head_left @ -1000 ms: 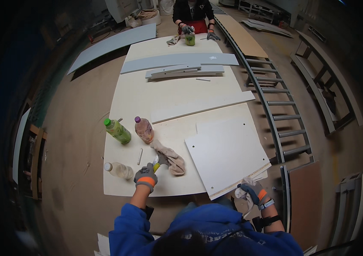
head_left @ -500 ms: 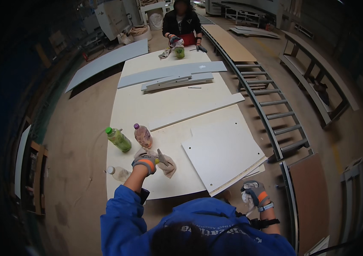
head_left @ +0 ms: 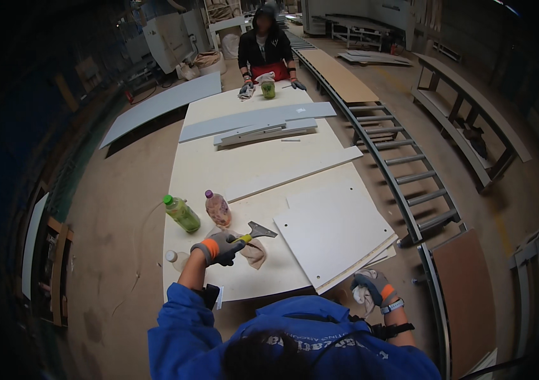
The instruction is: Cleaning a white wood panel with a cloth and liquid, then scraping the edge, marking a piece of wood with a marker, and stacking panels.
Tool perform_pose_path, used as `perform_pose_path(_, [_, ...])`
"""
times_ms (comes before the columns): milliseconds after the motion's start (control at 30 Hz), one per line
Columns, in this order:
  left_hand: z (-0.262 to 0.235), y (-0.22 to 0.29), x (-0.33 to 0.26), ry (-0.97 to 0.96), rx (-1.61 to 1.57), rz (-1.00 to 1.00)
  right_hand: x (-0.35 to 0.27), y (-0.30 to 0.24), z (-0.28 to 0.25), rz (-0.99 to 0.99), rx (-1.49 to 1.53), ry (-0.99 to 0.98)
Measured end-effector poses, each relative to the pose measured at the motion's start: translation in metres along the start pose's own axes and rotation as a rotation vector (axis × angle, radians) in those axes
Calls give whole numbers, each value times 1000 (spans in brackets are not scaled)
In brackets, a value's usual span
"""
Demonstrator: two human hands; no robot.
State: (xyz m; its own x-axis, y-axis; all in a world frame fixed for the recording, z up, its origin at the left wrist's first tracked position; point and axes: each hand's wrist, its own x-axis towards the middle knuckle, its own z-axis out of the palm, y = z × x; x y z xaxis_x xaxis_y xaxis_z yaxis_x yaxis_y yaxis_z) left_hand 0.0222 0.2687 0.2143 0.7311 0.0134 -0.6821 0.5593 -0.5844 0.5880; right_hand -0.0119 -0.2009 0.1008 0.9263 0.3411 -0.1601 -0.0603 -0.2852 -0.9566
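My left hand [head_left: 220, 247], in a grey and orange glove, is closed round the yellow handle of a scraper [head_left: 260, 230]. Its wide metal blade points right, over the table. Beneath the scraper lies a crumpled beige cloth [head_left: 254, 254]. Down at my right side, beyond the table's edge, my gloved right hand [head_left: 377, 286] grips a whitish rag [head_left: 363, 300]. A stack of white panels [head_left: 336, 234] with small dark holes lies to the right of the scraper. Past my left hand stand a green bottle [head_left: 182, 214] and a purple-capped bottle [head_left: 218, 209]; a white-capped bottle [head_left: 175, 258] is partly hidden by my wrist.
A long narrow panel [head_left: 295, 175] lies across the white table [head_left: 212, 158], with several grey strips [head_left: 263, 126] farther off. At the far end a person [head_left: 265, 50] stands by a green container [head_left: 268, 90]. A roller conveyor [head_left: 402, 168] runs along the right.
My left hand has lifted the scraper off the cloth and turned its blade rightward. The co-worker's hand has left the green container and come down on the table beside it.
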Motion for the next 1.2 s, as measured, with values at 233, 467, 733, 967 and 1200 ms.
perform_pose_path(233, [13,-1,-15,96,-271,113,6,-17,20,409,299,74])
perform_pose_path(467, [44,0,8,103,-570,388,29,-18,37,336,156,62])
perform_pose_path(733, [90,39,-2,111,-692,422,47,-66,55,226,395,-26])
perform_pose_path(967, [121,54,3,82,-748,466,56,-84,65,78,358,-94])
perform_pose_path(1200, [147,58,11,101,-836,501,76,-106,84,-2,377,-70])
